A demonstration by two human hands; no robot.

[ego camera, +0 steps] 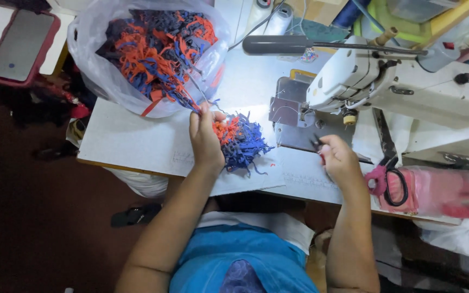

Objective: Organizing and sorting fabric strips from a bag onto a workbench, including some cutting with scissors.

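While the clear plastic bag gapes beside my left hand, its tangle could snag and spill — I judge. That hand's fingers curl around the orange-and-blue strip bundle on the table; my right hand pinches a small dark tool — well apart.

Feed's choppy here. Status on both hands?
Left hand shut on strips. Right hand pinching a small tool by the sewing machine. Scissors alongside.

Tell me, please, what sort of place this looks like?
Probably a small sewing workshop: an industrial sewing machine, scissors and a bag of fabric strips surround the hands.
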